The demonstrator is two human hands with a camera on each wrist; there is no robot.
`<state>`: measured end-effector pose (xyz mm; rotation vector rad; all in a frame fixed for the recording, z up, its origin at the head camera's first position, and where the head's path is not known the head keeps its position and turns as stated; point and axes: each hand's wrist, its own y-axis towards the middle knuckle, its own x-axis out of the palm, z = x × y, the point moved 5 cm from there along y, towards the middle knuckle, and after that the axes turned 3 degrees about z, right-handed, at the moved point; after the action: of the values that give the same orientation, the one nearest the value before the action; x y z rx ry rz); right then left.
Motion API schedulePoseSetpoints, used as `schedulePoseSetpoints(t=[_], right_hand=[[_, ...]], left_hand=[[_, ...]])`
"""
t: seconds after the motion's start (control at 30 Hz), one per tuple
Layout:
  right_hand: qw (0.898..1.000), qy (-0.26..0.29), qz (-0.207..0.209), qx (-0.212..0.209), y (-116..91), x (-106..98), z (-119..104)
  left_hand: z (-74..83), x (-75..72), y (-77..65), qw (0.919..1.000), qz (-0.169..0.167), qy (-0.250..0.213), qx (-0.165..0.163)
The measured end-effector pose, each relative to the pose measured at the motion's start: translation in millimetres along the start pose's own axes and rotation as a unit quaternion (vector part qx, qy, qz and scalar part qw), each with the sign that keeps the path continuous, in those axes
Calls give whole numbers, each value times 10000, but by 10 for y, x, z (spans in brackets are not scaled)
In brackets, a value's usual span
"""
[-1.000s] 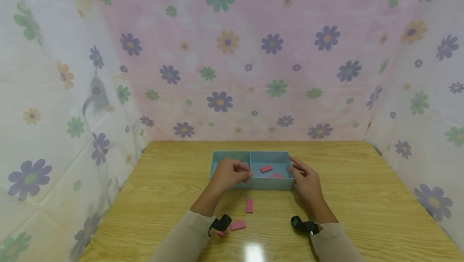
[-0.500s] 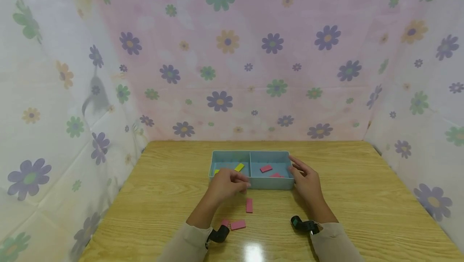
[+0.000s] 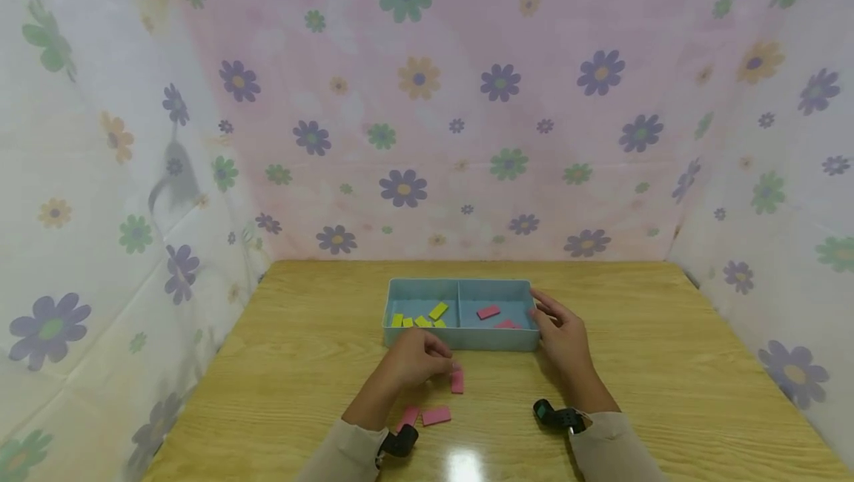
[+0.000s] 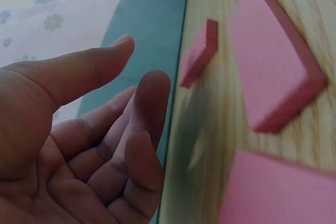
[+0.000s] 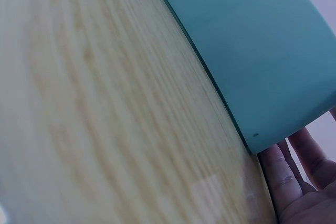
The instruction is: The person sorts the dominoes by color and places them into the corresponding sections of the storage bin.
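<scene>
A light blue two-compartment box stands on the table. Just in front of it my left hand hovers at a pink rectangular block. In the left wrist view the thumb and fingertips are apart, nothing between them, with that pink block beyond the fingertips. Two more pink blocks lie nearer to me, one partly behind the left wrist camera. My right hand holds the box's right end, thumb at the rim; its fingers show by the end wall in the right wrist view.
Several yellow blocks lie in the box's left compartment, pink blocks in the right one. A divider separates them. The wooden table is enclosed by flower-patterned cloth at the back and sides.
My left hand has drawn back from over the box's left compartment towards me, down to the nearest pink block. Yellow blocks have come into sight. The right hand stays at the box.
</scene>
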<state>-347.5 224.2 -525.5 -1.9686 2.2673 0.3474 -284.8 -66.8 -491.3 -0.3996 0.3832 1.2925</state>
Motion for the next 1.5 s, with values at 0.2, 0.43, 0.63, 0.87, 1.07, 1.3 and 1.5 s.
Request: schedulePoseSetpoints(t=[0.2,0.43,0.63,0.87,1.07,1.3,1.5], right_hand=[[10000,7,37,48,-8,-10,3],[9999,-26,-21,106,-4,11,3],[10000,4,-41,80,1,17,-6],[10000,-69,-25,61,1,17,-16],[9999,-81,24,89,1,3,5],[9999,-19,17,131,-3,6,-2],[9998,36,-50,173,-10,10,-7]], left_hand=[[-64,2,8,9999,29,135,-38],[-104,61,-13,9998,-94,137,-140],[-111,102,-20,9993,-6,-155,-339],[-68,164,-10,9991,170,390,-85],[-11,189,-23,9960,232,860,7],[2,190,-30,9945,261,1016,-76],[12,172,-33,9942,199,1055,-83]])
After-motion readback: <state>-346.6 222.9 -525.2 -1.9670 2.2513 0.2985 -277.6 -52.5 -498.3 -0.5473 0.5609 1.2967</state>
